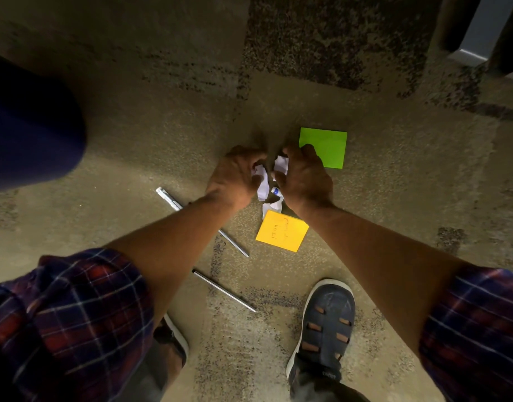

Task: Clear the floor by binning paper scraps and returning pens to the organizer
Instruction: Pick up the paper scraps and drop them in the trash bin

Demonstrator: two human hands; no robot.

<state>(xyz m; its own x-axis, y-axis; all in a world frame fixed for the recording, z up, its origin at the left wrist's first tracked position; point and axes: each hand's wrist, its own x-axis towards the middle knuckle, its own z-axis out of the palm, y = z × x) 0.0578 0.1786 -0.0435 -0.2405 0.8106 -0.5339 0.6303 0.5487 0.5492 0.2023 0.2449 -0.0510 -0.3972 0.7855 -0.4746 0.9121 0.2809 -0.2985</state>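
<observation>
Crumpled white paper scraps (262, 184) between two sticky notes; two pens (224, 291) lie nearby

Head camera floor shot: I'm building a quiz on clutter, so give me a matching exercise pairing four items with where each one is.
Things:
1. green sticky note
2. yellow sticky note
3. white paper scraps
4. silver pen

Places:
A. between the two hands
B. nearest the shoes, lying apart on the carpet
C. just beyond the right hand
D. below both hands, handwriting on it

Pairs: 1-C, 2-D, 3-A, 4-B
</observation>
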